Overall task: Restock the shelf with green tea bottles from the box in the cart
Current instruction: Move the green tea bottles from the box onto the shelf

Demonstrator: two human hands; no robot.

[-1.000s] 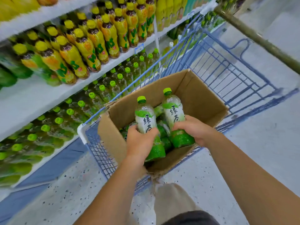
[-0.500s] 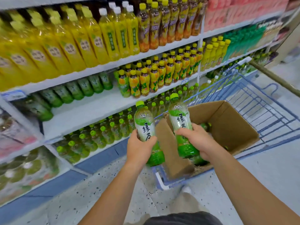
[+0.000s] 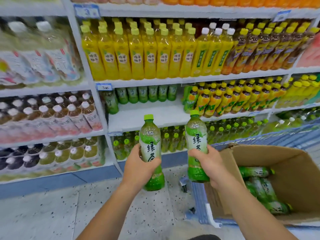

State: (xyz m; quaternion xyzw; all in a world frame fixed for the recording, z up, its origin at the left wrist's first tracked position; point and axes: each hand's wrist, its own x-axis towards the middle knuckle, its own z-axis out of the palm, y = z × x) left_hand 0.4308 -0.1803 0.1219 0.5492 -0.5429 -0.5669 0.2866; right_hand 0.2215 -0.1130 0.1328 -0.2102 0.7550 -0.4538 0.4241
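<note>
My left hand grips one green tea bottle upright by its lower half. My right hand grips a second green tea bottle, also upright. Both bottles are in the air in front of the shelves, just below a white shelf with a bare front part. At the back of that shelf stands a row of green tea bottles. The open cardboard box sits in the blue cart at the lower right, with several green tea bottles lying inside.
Yellow drink bottles fill the shelf above. Yellow-and-green bottles stand right of the bare shelf part. More green-capped bottles fill the shelf below. A white upright post bounds the bay on the left. Speckled floor lies below.
Both hands lifted their bottles out of the box and carried them left and up toward the shelves. My view turned from the cart to face the shelf.
</note>
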